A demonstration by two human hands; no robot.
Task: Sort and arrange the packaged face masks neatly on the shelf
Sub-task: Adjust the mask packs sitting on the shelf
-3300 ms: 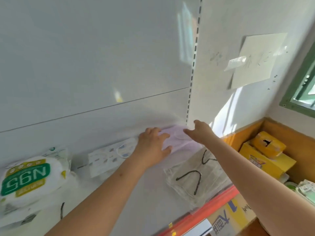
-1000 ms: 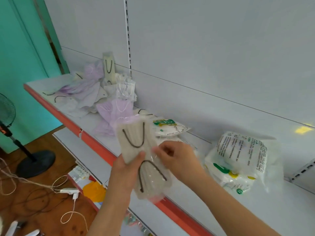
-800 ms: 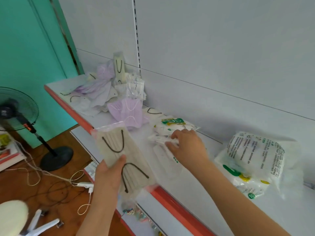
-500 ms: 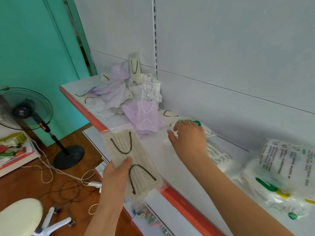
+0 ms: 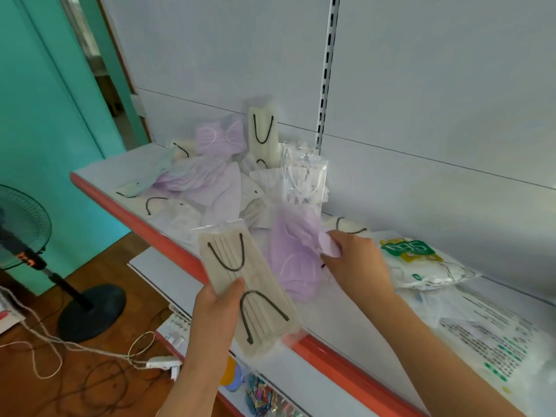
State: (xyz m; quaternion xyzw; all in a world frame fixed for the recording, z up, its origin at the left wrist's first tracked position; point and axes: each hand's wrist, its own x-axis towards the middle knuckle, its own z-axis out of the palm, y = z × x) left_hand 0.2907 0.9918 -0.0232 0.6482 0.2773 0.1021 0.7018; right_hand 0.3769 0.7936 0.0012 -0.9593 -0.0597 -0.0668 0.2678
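Left hand (image 5: pixel 218 302) pinches beige mask pack (image 5: pixel 246 284); right hand (image 5: pixel 355 260) pinches purple mask pack (image 5: pixel 293 257). Lift clear, stack by colour on shelf (image 5: pixel 337 314).

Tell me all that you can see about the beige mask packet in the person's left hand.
The beige mask packet is a long, flat, clear plastic sleeve holding pleated beige masks with two dark ear loops, one near each end. It looks soft and slightly crinkled. It is tilted, its upper end toward the pile of masks, its lower end over the shelf's red front edge. The left hand holds it near the middle, thumb on its front; whether it touches the shelf is unclear.
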